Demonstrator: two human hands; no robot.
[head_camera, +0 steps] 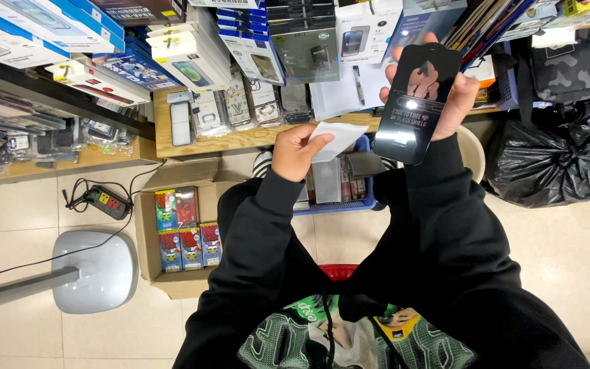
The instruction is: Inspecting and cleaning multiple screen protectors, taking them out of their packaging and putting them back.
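Gripping a black glossy screen-protector pack (418,102) upright in the upper right of the frame, the right hand (448,96) wraps its fingers round the pack's edges. The left hand (295,152), at centre, pinches a small white paper packet (339,140) between thumb and fingers, just left of the pack's lower end. Below the hands sits a blue basket (349,203) of small boxes on the tiled floor. At lower left an open cardboard box (172,225) holds colourful packs, with a power strip (107,201) beside it. A black plastic bag (548,164) lies at right.
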